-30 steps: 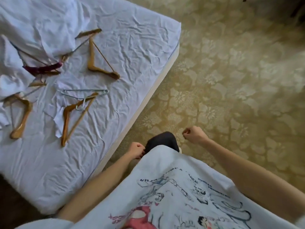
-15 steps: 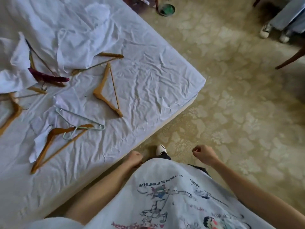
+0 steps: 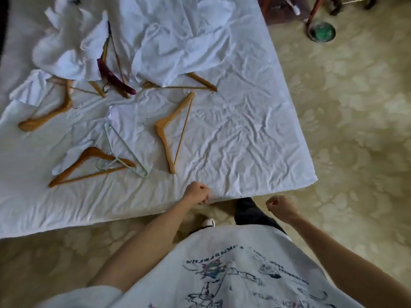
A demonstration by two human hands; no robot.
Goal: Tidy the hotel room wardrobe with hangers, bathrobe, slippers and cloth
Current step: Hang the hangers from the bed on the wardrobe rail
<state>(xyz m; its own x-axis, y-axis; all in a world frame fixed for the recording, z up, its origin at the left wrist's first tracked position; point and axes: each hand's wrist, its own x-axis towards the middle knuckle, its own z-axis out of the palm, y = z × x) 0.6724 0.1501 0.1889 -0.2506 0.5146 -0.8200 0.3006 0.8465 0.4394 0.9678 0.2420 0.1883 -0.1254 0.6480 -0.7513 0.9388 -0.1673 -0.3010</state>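
Over the last second the person had stepped up to the bed (image 3: pixel 244 130), bringing the left hand (image 3: pixel 196 193) over its near edge and the right hand (image 3: pixel 281 205) over the carpet, both clenched and empty. The wooden hanger (image 3: pixel 171 132) lay mid-bed, likely within reach.

A bedroom, probably in a hotel, is showing here. A bed (image 3: pixel 233 134) is lying under a wrinkled white sheet, with wooden hangers (image 3: pixel 172 132) and crumpled white cloths (image 3: pixel 178 47) lying scattered over it. A patterned beige carpet (image 3: pixel 344 130) is covering the floor. Dark furniture legs (image 3: pixel 313 10) are standing at the far edge, too blurred to identify.
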